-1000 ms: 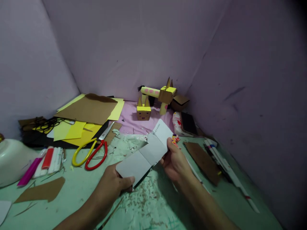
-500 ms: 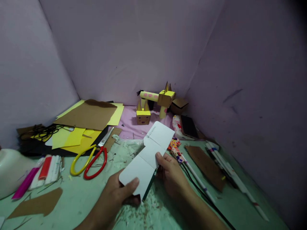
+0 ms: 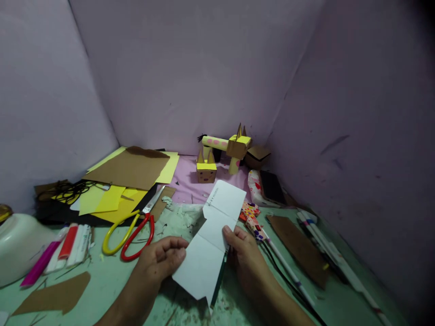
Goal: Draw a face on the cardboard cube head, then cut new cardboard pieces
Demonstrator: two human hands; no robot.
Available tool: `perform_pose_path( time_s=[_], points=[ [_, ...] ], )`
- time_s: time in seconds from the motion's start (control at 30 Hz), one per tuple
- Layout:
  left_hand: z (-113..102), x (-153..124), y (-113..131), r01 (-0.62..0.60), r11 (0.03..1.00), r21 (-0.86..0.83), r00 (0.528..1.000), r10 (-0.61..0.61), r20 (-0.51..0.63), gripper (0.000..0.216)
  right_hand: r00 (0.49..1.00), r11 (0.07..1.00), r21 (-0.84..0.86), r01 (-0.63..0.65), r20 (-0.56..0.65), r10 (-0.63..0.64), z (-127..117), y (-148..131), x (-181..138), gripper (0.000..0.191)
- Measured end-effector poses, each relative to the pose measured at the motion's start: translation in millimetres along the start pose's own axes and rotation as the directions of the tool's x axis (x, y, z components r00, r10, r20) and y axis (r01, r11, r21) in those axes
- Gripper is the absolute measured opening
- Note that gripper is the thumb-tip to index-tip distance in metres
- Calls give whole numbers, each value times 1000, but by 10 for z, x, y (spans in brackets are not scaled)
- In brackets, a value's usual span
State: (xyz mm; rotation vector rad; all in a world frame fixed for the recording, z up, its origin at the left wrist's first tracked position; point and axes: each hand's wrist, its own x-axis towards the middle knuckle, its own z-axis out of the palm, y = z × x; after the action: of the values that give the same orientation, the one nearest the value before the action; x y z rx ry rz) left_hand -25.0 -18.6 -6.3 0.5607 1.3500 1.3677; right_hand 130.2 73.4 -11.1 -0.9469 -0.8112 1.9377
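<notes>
Right hand (image 3: 243, 249) pinches the right edge of a white, creased card with dark green along its lower side (image 3: 200, 262), thumb on top; the left hand (image 3: 165, 260) has thumb and fingertips drawn together at the card's left edge, though whether they grip it cannot be told. The card tilts above the pale green bench (image 3: 105, 283), its near corner between the forearms and its printed end pointing away.

Left of the left forearm, bench surface stretches to a flat brown cardboard scrap (image 3: 54, 294). Close by the right forearm, a slim white stick with a purple band (image 3: 285, 262) runs alongside a black cable, narrowing the room there; a brown cardboard strip (image 3: 295, 246) and white pens (image 3: 335, 253) lie farther right, near the wall.

Beyond the left hand, steel scissors with one red and one yellow handle (image 3: 147, 217) lie with blades pointing away. A magenta marker (image 3: 41, 265) sits farther left. Past the card's far end, a pink cloth (image 3: 186, 192) carries a small cardboard box with a yellow top and pointed ears (image 3: 206, 175). Behind it stands a pink-spotted yellow paper figure (image 3: 219, 143), close to the lilac wall (image 3: 204, 68).
</notes>
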Motion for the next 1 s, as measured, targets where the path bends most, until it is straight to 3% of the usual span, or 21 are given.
perform_pose_path(
  time_s=[0.23,0.37,0.6,0.87,1.0],
  points=[
    [51,-29,-60,28,997,69,995,-34,92,33,999,999,10,35,10,-35,-30,74,10,41],
    [97,-52,-88,80,995,65,984,-89,152,32,998,998,26,49,-51,-48,-35,105,26,46],
    [127,-66,-74,86,991,101,981,-103,168,31,974,957,196,-212,-42,224,66,40,0,44],
    [113,-21,-207,20,994,109,985,-38,166,36,998,995,83,-64,-17,65,44,83,-3,46],
    [53,71,-319,-68,982,175,986,40,160,42,997,1000,24,-13,71,11,15,98,1,44]
  ],
)
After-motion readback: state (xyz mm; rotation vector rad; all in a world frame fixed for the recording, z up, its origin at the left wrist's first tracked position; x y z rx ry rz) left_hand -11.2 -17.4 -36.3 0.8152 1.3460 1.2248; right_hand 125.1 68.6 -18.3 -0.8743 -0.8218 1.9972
